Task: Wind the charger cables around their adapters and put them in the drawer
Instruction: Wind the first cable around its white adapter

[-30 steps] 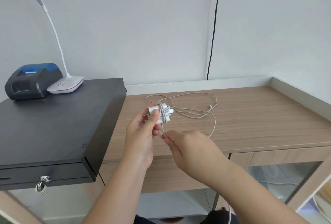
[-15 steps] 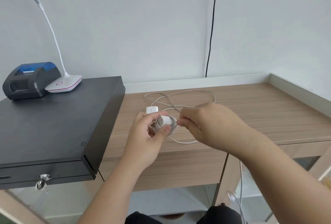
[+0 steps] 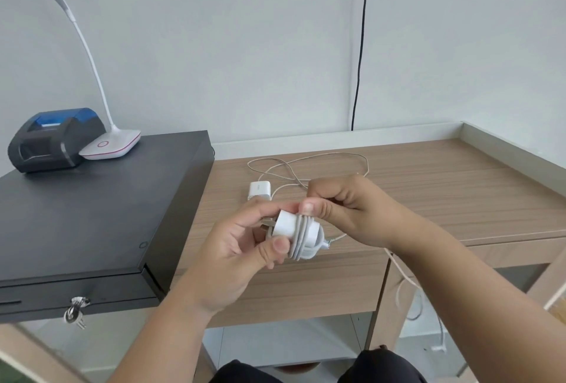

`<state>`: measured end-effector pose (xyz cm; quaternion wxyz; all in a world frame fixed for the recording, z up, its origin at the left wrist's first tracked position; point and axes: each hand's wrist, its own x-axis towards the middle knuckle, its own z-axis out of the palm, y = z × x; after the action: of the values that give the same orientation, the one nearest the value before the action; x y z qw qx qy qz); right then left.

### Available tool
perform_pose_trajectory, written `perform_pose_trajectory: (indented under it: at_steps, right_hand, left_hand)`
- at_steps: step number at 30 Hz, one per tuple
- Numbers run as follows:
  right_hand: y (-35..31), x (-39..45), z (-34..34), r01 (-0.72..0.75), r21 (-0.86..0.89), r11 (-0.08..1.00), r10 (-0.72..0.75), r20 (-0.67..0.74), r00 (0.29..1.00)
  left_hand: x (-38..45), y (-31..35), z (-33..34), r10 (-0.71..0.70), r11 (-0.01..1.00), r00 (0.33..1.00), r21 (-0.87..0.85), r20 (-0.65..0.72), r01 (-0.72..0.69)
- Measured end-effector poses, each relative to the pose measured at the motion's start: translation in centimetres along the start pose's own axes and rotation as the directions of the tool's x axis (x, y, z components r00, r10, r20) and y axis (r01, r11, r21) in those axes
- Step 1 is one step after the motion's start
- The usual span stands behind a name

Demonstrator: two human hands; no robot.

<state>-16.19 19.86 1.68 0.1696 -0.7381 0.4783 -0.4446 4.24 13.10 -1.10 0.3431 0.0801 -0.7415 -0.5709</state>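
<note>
A wooden desk (image 3: pixel 428 186) fills the right half of the view, with a raised pale rim along its back and right edges. On its left end sits a black cash drawer (image 3: pixel 92 214), shut, with a bunch of keys (image 3: pixel 75 315) hanging from the lock in its front face. At the back of the drawer's top stand a dark receipt printer (image 3: pixel 55 140) with a blue lid and, touching it on the right, the white base of a desk lamp (image 3: pixel 111 145) whose thin neck arches up and out of view. A black wire (image 3: pixel 360 45) runs down the wall behind the desk.

Above the desk's front edge, the left hand (image 3: pixel 232 254) grasps a white adapter (image 3: pixel 288 225), thumb below and fingers above, prongs toward the palm. Several turns of white cable (image 3: pixel 304 237) are wound around the adapter's right end. The right hand (image 3: pixel 352 208) is curled over the top of those coils, thumb tip pressing on them and fingers pinched on the cable; the loose rest of it trails off the desk edge and hangs down on the right.

Behind the hands, a second adapter (image 3: pixel 259 190) lies flat on the desk, just beside the drawer, with its loose cable (image 3: pixel 306 165) spread in open loops toward the back rim.
</note>
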Motion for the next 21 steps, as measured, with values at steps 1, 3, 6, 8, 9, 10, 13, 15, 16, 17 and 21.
perform_pose_trajectory:
  at_steps: [1,3,6,8,9,10,13,15,16,17,21]
  right_hand:
    - [0.2,0.0,0.5,-0.031,0.111,0.993,0.031,0.002,1.000]
    - [1.0,-0.1,1.8,-0.098,0.313,0.945,0.096,0.022,0.995]
    - [2.0,-0.7,4.1,-0.183,0.410,0.894,0.210,-0.024,0.977]
    - [2.0,-1.2,5.3,-0.228,0.430,0.873,0.293,-0.089,0.952]
    - [1.7,-1.3,5.9,-0.256,0.476,0.842,0.341,-0.101,0.935]
    - [1.4,-1.3,6.4,-0.275,0.525,0.806,0.385,-0.111,0.916]
    - [1.1,-1.2,7.5,-0.298,0.613,0.732,0.472,-0.140,0.871]
    - [1.3,-1.4,8.3,-0.331,0.553,0.765,0.483,-0.151,0.863]
    - [1.4,-1.6,8.8,-0.347,0.478,0.807,0.472,-0.168,0.866]
    - [1.4,-1.8,9.1,-0.367,0.381,0.849,0.461,-0.191,0.867]
    - [1.5,-2.0,9.4,-0.431,0.090,0.898,0.438,-0.281,0.854]
  left_hand:
    - [0.0,0.1,0.2,-0.007,0.998,1.000,-0.056,-0.018,0.006]
    - [0.0,0.1,0.6,-0.022,0.979,0.999,-0.204,-0.046,0.013]
    - [0.5,-0.2,1.2,-0.020,0.934,0.996,-0.358,-0.087,-0.013]
    - [1.0,-0.5,1.5,-0.034,0.915,0.990,-0.403,-0.138,-0.025]
    - [1.1,-0.7,1.8,-0.046,0.903,0.985,-0.428,-0.164,-0.030]
    - [1.3,-1.0,2.1,-0.055,0.890,0.980,-0.454,-0.191,-0.038]
    - [1.8,-1.9,2.8,-0.114,0.848,0.943,-0.525,-0.312,-0.071]
    - [2.3,-2.2,2.9,-0.170,0.839,0.905,-0.539,-0.391,-0.075]
    - [2.5,-2.4,2.9,-0.192,0.841,0.883,-0.536,-0.428,-0.077]
    - [2.8,-2.5,2.8,-0.212,0.848,0.860,-0.525,-0.464,-0.074]
    - [3.2,-3.6,2.9,-0.271,0.875,0.781,-0.483,-0.562,-0.043]
